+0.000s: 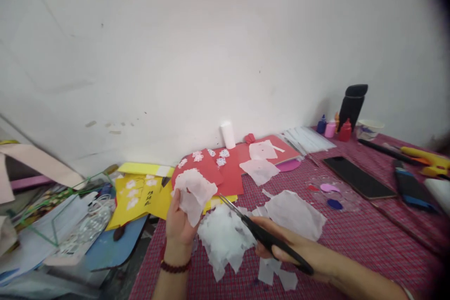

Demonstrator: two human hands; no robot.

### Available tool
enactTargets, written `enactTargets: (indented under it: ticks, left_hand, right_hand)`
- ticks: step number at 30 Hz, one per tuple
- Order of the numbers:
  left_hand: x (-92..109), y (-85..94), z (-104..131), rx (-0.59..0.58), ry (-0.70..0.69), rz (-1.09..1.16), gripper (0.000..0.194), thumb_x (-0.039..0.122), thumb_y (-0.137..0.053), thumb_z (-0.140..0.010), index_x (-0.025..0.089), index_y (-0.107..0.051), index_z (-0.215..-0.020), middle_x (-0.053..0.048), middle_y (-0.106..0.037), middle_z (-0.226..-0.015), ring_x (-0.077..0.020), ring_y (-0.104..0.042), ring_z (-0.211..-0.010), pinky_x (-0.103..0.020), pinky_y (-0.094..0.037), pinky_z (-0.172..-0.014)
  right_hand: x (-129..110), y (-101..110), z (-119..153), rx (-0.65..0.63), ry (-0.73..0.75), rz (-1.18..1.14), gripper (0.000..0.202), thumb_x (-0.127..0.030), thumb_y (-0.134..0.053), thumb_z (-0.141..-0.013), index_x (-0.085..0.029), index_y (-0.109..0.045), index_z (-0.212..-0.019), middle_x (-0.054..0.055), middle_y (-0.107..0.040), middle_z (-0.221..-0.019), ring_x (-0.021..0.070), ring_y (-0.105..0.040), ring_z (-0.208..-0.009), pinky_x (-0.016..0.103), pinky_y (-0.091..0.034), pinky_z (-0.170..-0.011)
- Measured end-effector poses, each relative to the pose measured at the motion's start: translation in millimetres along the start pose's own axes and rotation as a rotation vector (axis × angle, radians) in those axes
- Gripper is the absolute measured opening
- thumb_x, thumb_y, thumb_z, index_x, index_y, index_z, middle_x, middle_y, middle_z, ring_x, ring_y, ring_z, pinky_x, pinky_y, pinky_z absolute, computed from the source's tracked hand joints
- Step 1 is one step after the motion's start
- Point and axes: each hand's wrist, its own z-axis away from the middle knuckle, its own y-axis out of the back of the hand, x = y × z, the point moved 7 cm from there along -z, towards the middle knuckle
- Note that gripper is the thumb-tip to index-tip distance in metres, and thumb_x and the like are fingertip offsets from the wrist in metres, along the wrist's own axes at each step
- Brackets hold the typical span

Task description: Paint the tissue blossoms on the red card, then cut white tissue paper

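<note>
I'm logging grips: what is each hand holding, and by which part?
The left hand holds white paper by its left edge; the right hand grips scissors by their black handles.

The one view comes from the wearer's head, looking forward and down over both forearms (351,269), which enter from the lower edge. It faces a pale wall (225,47) that fills the upper half, with the checked tabletop (362,255) beneath. The scissors (257,230) and the held white paper (198,190) lie close, low near the middle. The wide field reaches past the tabletop's left side; darkness rounds off the upper right corner.
</note>
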Motion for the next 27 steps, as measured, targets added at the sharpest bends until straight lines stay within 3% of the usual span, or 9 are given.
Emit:
enactTargets:
  ticks: [3, 9, 12, 16, 19, 23, 27]
  left_hand:
    - [-11.2, 9.6, 1.2, 0.089, 0.032, -0.018, 0.051, 0.033, -0.021, -0.102, 0.014, -0.066, -0.117, -0.01, -0.067, -0.119, -0.0191, -0.06, -0.116, -0.032, -0.037, -0.109]
    - [-31.9, 26.6, 8.1, 0.538, 0.046, -0.088, 0.041, 0.023, -0.034, -0.099, 0.018, -0.074, -0.097, -0.008, -0.075, -0.099, -0.017, -0.07, -0.095, -0.03, -0.045, -0.102]
    - [-36.4, 24.4, 8.5, 0.674, 0.028, -0.168, 0.041, 0.02, -0.034, -0.098, 0.016, -0.074, -0.092, -0.009, -0.076, -0.092, -0.0165, -0.072, -0.087, -0.027, -0.053, -0.091]
    - [-39.6, 22.3, 8.1, 0.782, -0.021, -0.286, 0.039, 0.016, -0.034, -0.096, 0.013, -0.072, -0.09, -0.009, -0.076, -0.089, -0.016, -0.072, -0.083, -0.024, -0.057, -0.08]
    - [-43.2, 21.9, 9.4, 0.831, -0.031, -0.348, 0.03, 0.016, -0.041, -0.094, 0.012, -0.07, -0.096, -0.01, -0.075, -0.094, -0.0167, -0.071, -0.086, -0.025, -0.057, -0.081]
    - [-46.7, 22.6, 11.3, 0.839, -0.017, -0.413, 0.021, 0.013, -0.052, -0.086, 0.01, -0.07, -0.097, -0.011, -0.075, -0.094, -0.0196, -0.071, -0.085, -0.029, -0.057, -0.082]
    - [-45.8, 34.1, 16.1, 0.821, 0.043, -0.472, 0.018, 0.006, -0.06, -0.073, 0.01, -0.072, -0.086, -0.01, -0.075, -0.085, -0.0217, -0.072, -0.079, -0.028, -0.059, -0.075]
  right_hand:
    - [-2.4, -3.2, -11.7, -0.01, -0.018, -0.073, 0.075, -0.062, -0.067, -0.073, -0.028, -0.047, -0.136, 0.006, -0.051, -0.109, 0.0185, -0.05, -0.092, 0.032, -0.039, -0.083]
    - [-3.0, 0.3, -15.1, 0.016, 0.023, -0.09, 0.083, -0.065, -0.068, -0.069, -0.024, -0.046, -0.138, 0.003, -0.05, -0.087, 0.0154, -0.045, -0.077, 0.027, -0.037, -0.069]
    - [1.2, 1.3, -12.4, 0.028, 0.026, -0.122, 0.081, -0.063, -0.069, -0.07, -0.024, -0.046, -0.138, 0.002, -0.05, -0.086, 0.0143, -0.046, -0.074, 0.026, -0.037, -0.066]
    - [3.7, 2.3, -10.3, 0.031, 0.029, -0.136, 0.08, -0.064, -0.067, -0.071, -0.022, -0.047, -0.136, 0.001, -0.049, -0.084, 0.011, -0.047, -0.068, 0.023, -0.037, -0.061]
    - [9.2, 5.8, -11.1, 0.038, 0.019, -0.147, 0.08, -0.062, -0.068, -0.072, -0.022, -0.046, -0.137, 0.0, -0.05, -0.083, 0.0092, -0.047, -0.064, 0.021, -0.036, -0.059]
    - [17.2, 15.0, -15.6, 0.066, 0.058, -0.101, 0.076, -0.055, -0.072, -0.073, -0.023, -0.046, -0.137, -0.001, -0.05, -0.082, 0.0093, -0.045, -0.064, 0.021, -0.036, -0.058]
    - [20.8, 21.8, -19.1, 0.078, 0.121, -0.026, 0.069, -0.047, -0.071, -0.076, -0.027, -0.046, -0.137, 0.002, -0.055, -0.094, 0.0142, -0.047, -0.076, 0.024, -0.038, -0.065]
